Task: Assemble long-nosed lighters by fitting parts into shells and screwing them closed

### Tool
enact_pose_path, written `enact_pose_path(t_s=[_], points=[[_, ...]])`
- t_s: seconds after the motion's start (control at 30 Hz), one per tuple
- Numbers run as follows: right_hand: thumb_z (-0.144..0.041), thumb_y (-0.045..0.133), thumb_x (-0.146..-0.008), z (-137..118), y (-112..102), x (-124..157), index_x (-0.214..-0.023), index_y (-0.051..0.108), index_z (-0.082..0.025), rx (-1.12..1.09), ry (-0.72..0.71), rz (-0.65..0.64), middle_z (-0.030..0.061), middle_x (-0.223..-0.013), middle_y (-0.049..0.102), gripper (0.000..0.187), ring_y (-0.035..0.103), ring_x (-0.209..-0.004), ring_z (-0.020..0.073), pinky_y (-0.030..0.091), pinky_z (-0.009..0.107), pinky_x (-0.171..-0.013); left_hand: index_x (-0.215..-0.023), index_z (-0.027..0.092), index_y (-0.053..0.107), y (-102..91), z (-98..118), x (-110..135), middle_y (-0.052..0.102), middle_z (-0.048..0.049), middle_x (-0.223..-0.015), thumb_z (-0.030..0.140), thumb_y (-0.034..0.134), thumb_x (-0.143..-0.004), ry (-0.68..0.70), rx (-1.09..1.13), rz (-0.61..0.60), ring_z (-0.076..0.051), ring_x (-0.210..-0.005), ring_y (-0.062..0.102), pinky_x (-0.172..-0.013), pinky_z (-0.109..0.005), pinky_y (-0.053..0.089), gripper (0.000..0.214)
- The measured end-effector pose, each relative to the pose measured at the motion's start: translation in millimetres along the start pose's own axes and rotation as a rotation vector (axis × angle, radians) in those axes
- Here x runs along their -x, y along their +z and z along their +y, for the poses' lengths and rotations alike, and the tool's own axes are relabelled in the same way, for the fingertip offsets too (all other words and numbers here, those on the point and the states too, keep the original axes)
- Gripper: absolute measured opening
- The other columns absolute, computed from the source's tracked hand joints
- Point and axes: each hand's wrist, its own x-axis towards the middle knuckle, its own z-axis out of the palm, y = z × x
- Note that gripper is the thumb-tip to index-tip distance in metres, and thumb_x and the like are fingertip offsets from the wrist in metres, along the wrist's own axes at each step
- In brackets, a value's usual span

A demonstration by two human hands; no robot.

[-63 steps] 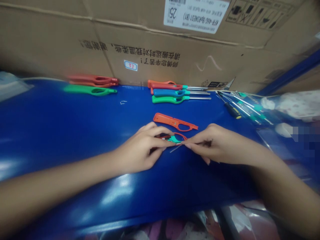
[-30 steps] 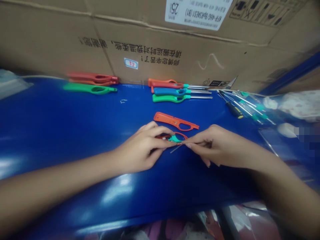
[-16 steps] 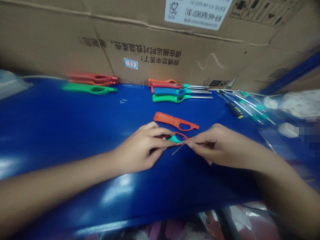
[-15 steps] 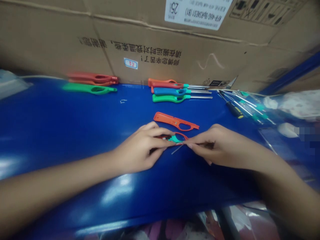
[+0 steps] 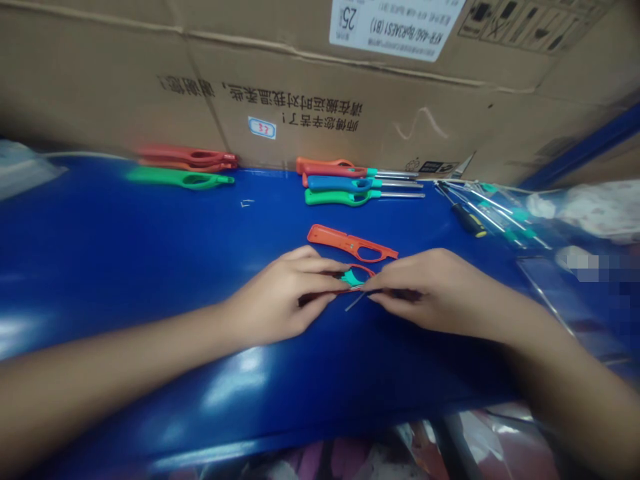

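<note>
My left hand (image 5: 283, 297) is closed around a red lighter shell half (image 5: 361, 270) with a teal trigger piece (image 5: 353, 279) in it, pressed on the blue table (image 5: 125, 267). My right hand (image 5: 430, 293) pinches a thin metal rod (image 5: 355, 301) at the shell's front end, fingertips touching the left hand's. A second orange shell half (image 5: 350, 243) lies just beyond both hands.
Finished long lighters in red, blue and green (image 5: 350, 183) lie at the back centre. Red and green shells (image 5: 185, 167) lie at the back left. Screwdrivers and rods (image 5: 480, 210) are at the back right. A cardboard box (image 5: 300, 80) walls off the table's far edge.
My right hand has shifted slightly left, its fingers closing in on the shell's front end. The left hand keeps its grip in the same spot.
</note>
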Motion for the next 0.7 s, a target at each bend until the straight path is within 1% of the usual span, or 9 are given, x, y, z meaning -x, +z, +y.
enact_pose_path(t_s=[0.07, 0.17, 0.33, 0.43, 0.5, 0.57, 0.63, 0.7], points=[[-0.022, 0.057, -0.094, 2.3, 3.3, -2.3, -0.104, 0.072, -0.024, 0.043, -0.03, -0.014, 0.002, -0.097, 0.074, 0.018, 0.067, -0.083, 0.0155, 0.043, 0.026, -0.071, -0.113, 0.022, 0.074, 1.5, -0.9, 0.0, 0.073, -0.0068, -0.121, 0.016, 0.062, -0.094, 0.016, 0.025, 0.037, -0.021, -0.106, 0.066, -0.093, -0.039, 0.056, 0.024], [-0.021, 0.055, -0.096, 5.3, 6.1, -6.1, -0.099, 0.068, -0.022, 0.093, -0.06, -0.016, 0.0031, -0.098, 0.069, 0.014, 0.064, -0.08, 0.0153, 0.042, 0.026, -0.067, -0.115, 0.021, 0.073, 2.7, -1.0, -0.3, 0.074, -0.0077, -0.118, 0.017, 0.064, -0.093, 0.044, 0.03, 0.064, -0.02, -0.106, 0.068, -0.094, -0.037, 0.057, 0.024], [-0.019, 0.053, -0.098, 8.6, 6.5, -10.8, -0.094, 0.064, -0.019, -0.068, -0.078, 0.067, 0.0052, -0.099, 0.065, 0.012, 0.062, -0.088, 0.015, 0.046, 0.025, -0.076, -0.12, 0.018, 0.069, 2.4, -0.2, 0.1, 0.075, -0.0076, -0.112, 0.017, 0.063, -0.094, 0.06, 0.06, 0.049, -0.018, -0.101, 0.068, -0.091, -0.033, 0.056, 0.026], [-0.017, 0.056, -0.097, 8.6, 8.0, -13.3, -0.092, 0.063, -0.018, -0.131, -0.091, 0.092, 0.0041, -0.094, 0.066, 0.009, 0.061, -0.084, 0.0139, 0.046, 0.024, -0.074, -0.121, 0.018, 0.068, 2.2, 0.0, 1.0, 0.075, -0.0075, -0.108, 0.018, 0.062, -0.095, 0.034, 0.04, 0.021, -0.018, -0.098, 0.067, -0.087, -0.031, 0.057, 0.027], [-0.016, 0.058, -0.095, 7.9, 9.1, -14.6, -0.094, 0.063, -0.019, -0.16, -0.076, 0.108, 0.0031, -0.089, 0.066, 0.006, 0.061, -0.079, 0.0129, 0.046, 0.024, -0.071, -0.122, 0.018, 0.068, 1.9, 0.2, 1.8, 0.075, -0.0076, -0.107, 0.018, 0.061, -0.095, 0.045, -0.01, 0.002, -0.019, -0.097, 0.067, -0.086, -0.031, 0.057, 0.028], [-0.019, 0.061, -0.094, 7.4, 9.3, -15.2, -0.098, 0.064, -0.018, -0.208, -0.037, 0.122, 0.0023, -0.086, 0.067, 0.005, 0.061, -0.074, 0.0118, 0.047, 0.023, -0.068, -0.123, 0.016, 0.067, 1.4, 0.3, 2.5, 0.075, -0.0089, -0.11, 0.019, 0.059, -0.096, 0.097, -0.111, -0.005, -0.021, -0.099, 0.066, -0.088, -0.034, 0.058, 0.029], [-0.024, 0.065, -0.093, 8.0, 8.3, -15.0, -0.102, 0.065, -0.018, -0.264, 0.004, 0.128, 0.0017, -0.083, 0.067, 0.011, 0.06, -0.07, 0.0108, 0.048, 0.021, -0.064, -0.125, 0.014, 0.066, 0.8, 0.4, 3.0, 0.075, -0.0111, -0.112, 0.019, 0.058, -0.097, 0.152, -0.226, 0.002, -0.023, -0.1, 0.067, -0.09, -0.039, 0.058, 0.03], [-0.027, 0.067, -0.092, 10.1, 6.9, -14.2, -0.104, 0.066, -0.018, -0.284, 0.017, 0.141, 0.0016, -0.082, 0.066, 0.016, 0.059, -0.067, 0.0104, 0.047, 0.021, -0.06, -0.126, 0.012, 0.065, 0.3, 0.5, 3.1, 0.074, -0.0129, -0.113, 0.02, 0.056, -0.098, 0.175, -0.298, -0.002, -0.024, -0.101, 0.067, -0.09, -0.04, 0.059, 0.031]])
